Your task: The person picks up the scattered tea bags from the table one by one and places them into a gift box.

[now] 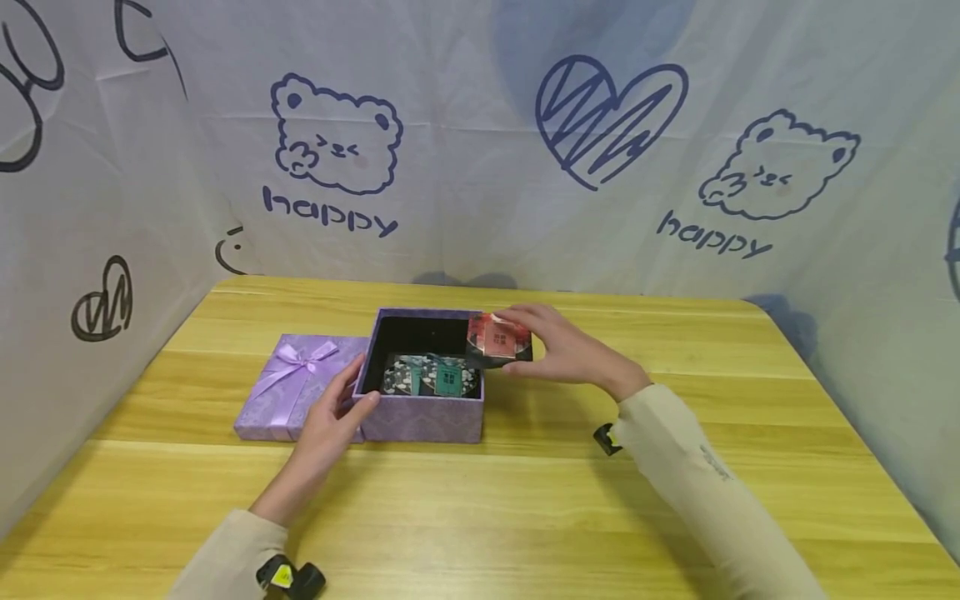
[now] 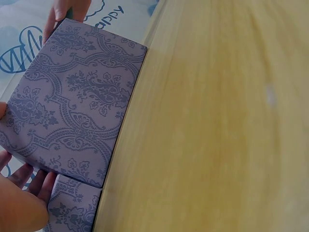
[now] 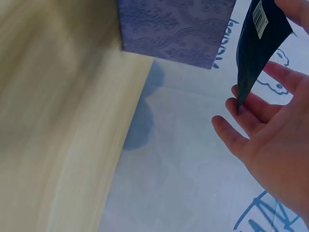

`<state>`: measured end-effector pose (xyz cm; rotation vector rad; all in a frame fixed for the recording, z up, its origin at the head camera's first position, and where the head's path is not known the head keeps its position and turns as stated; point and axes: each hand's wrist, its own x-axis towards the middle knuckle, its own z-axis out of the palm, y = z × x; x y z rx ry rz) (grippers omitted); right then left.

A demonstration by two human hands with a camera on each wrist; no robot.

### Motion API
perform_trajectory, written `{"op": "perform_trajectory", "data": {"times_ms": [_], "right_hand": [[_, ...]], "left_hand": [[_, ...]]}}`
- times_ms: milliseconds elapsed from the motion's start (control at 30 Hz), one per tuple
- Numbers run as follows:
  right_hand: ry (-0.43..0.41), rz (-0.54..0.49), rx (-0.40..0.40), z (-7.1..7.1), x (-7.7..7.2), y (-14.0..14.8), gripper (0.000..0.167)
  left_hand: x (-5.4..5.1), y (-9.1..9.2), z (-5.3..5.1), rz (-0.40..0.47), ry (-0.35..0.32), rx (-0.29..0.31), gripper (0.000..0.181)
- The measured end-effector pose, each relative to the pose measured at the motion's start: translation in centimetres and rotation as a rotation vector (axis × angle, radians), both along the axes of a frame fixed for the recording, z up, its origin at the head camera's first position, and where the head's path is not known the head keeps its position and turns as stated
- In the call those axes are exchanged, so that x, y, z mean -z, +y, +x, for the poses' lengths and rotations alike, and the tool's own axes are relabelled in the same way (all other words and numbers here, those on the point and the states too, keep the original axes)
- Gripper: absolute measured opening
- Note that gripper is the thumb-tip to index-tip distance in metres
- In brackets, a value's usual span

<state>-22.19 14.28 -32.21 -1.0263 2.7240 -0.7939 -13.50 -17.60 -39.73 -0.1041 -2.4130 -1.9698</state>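
Note:
A purple patterned gift box (image 1: pixel 420 419) stands without its lid, black inside. My left hand (image 1: pixel 330 417) holds its front left corner, thumb at the rim and fingers along the left wall. Over the box's right edge, my right hand (image 1: pixel 562 346) pinches a red and black sachet (image 1: pixel 499 339) between thumb and fingers. The right wrist view shows the sachet's dark back (image 3: pixel 258 48) with a barcode. Inside the box lie green and black patterned sachets (image 1: pixel 448 377), overlapping; how many is hard to tell.
Left of the box lies its purple lid (image 1: pixel 288 392) with a ribbon bow, close against it. The wooden table (image 1: pixel 480 508) reaches back to a white cloth (image 1: pixel 465 167) with drawn bears and hearts. Each wrist carries a small black device.

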Motion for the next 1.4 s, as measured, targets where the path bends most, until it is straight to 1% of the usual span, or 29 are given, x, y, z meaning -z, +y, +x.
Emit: {"op": "perform_trajectory", "data": {"times_ms": [233,400,600,800,1000,1200,1400], "right_hand": [[0.011,0.006,-0.031,-0.2,-0.6,-1.6,0.076],[0.017,0.008,-0.044,-0.4,-0.5,-2.6,0.075],[-0.001,0.044,-0.066,-0.4,-0.2,-3.5,0.076],[-0.013,0.066,-0.080,-0.3,-0.3,-4.6,0.076],[-0.007,0.092,-0.101,-0.5,-0.4,-5.5,0.076],[0.003,0.089,-0.109,-0.7,-0.4,-6.2,0.075],[-0.019,0.087,-0.123,-1.0,-0.2,-7.1,0.074]], "left_hand": [[0.3,-0.2,-0.1,-0.005,-0.010,0.005,0.062],[0.2,-0.1,-0.1,-0.005,-0.009,0.002,0.062],[0.1,-0.1,-0.1,-0.006,-0.011,0.006,0.062],[0.0,0.0,0.0,-0.008,-0.012,0.000,0.062],[-0.1,0.0,0.0,-0.011,-0.013,-0.002,0.062],[-0.1,0.0,-0.1,-0.016,-0.006,-0.004,0.062],[0.0,0.0,-0.1,-0.013,0.000,-0.003,0.062]]}}
